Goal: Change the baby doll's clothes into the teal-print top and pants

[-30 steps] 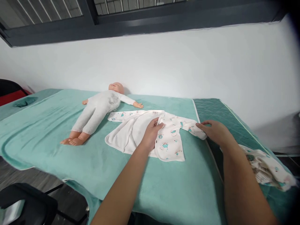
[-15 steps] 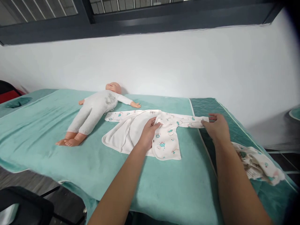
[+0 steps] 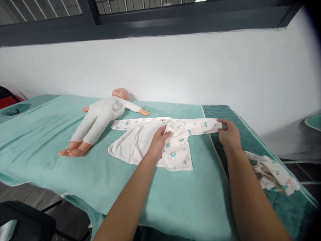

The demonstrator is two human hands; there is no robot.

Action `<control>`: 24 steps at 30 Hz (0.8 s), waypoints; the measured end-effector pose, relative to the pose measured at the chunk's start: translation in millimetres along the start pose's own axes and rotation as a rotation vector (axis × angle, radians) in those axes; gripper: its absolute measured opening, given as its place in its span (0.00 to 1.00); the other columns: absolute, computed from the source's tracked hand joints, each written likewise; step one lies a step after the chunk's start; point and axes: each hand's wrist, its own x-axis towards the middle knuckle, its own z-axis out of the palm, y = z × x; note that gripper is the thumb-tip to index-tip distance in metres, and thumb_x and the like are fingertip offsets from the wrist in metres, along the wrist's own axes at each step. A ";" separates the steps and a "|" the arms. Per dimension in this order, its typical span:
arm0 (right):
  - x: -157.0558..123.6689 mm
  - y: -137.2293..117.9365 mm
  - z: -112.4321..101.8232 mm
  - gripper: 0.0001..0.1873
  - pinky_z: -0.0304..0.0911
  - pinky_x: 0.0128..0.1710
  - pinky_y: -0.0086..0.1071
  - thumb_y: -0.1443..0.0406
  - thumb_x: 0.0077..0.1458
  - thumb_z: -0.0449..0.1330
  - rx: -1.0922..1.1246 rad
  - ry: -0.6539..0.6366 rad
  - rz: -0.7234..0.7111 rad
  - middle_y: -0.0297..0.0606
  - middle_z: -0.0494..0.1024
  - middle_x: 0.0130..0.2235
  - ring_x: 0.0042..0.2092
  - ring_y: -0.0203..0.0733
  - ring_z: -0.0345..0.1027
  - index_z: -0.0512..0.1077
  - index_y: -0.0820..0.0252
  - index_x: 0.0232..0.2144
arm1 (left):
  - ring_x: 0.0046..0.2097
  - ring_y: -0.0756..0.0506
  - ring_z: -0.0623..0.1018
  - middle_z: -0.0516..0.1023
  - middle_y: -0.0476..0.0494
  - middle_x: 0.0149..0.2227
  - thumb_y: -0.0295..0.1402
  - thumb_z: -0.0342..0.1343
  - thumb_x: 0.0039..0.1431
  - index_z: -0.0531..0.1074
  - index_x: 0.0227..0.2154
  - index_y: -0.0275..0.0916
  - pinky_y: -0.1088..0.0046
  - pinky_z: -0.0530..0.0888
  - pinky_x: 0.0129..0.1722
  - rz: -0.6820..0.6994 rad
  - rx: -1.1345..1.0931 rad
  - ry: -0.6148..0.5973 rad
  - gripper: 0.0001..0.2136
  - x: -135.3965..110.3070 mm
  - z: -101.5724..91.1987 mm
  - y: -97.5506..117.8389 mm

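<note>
From where I stood, a wide green cover [image 3: 175, 197] took up most of the view, a doll [image 3: 102, 117] lay on its back across it, and a small shirt [image 3: 178, 154] was spread open just beside the doll. The change was in one sleeve [image 3: 203, 128]: a second earlier it had drooped toward the person, and now it ran out nearly straight from the shoulder. To my eye that left this side about as flat as the other sleeve [image 3: 122, 124], which lay near the doll. The left hand [image 3: 158, 142] pinched the shirt's front edge; the right hand [image 3: 228, 132] gripped the cuff [image 3: 219, 125] between thumb and fingers.

The cover looked plush, with soft ripples and pale piping; the darker sheet [image 3: 250, 134] beside it was quilted. The doll's trunk and limbs were soft white cloth, its head, hands and feet smooth and rounded, probably plastic. The shirt was thin, plain white inside, with rounded lower corners. A crumpled bundle [image 3: 273, 172] lay beyond the right forearm. Smallest were the teal motifs scattered over the shirt.
</note>
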 end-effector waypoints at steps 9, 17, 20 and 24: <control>-10.7 -13.8 11.2 0.19 0.62 0.54 0.47 0.67 0.53 0.54 -0.075 0.082 -0.264 0.51 0.70 0.52 0.51 0.51 0.67 0.72 0.61 0.48 | 0.46 0.40 0.79 0.79 0.38 0.48 0.37 0.65 0.52 0.72 0.53 0.41 0.62 0.73 0.48 -0.043 -0.145 -0.081 0.24 -3.6 0.8 5.1; -17.1 -21.2 37.2 0.15 0.57 0.59 0.46 0.64 0.57 0.54 -0.179 -0.334 -0.498 0.46 0.76 0.50 0.54 0.52 0.65 0.74 0.60 0.44 | 0.48 0.40 0.79 0.80 0.40 0.46 0.36 0.62 0.55 0.74 0.50 0.40 0.63 0.72 0.50 -0.043 -0.211 -0.182 0.19 -8.7 -0.5 13.9; -17.0 -22.8 38.1 0.14 0.57 0.58 0.45 0.64 0.55 0.55 -0.122 -0.314 -0.437 0.46 0.77 0.49 0.54 0.51 0.66 0.75 0.60 0.43 | 0.48 0.39 0.79 0.80 0.40 0.44 0.38 0.59 0.57 0.74 0.46 0.38 0.63 0.72 0.50 -0.047 -0.256 -0.253 0.16 -10.4 9.9 22.0; -21.0 -34.1 34.7 0.15 0.62 0.54 0.42 0.58 0.57 0.55 0.088 -0.276 -0.311 0.44 0.78 0.47 0.49 0.48 0.69 0.75 0.59 0.41 | 0.58 0.34 0.73 0.77 0.36 0.51 0.40 0.59 0.56 0.72 0.47 0.36 0.60 0.69 0.56 -0.042 -0.293 -0.194 0.18 -2.1 59.6 21.6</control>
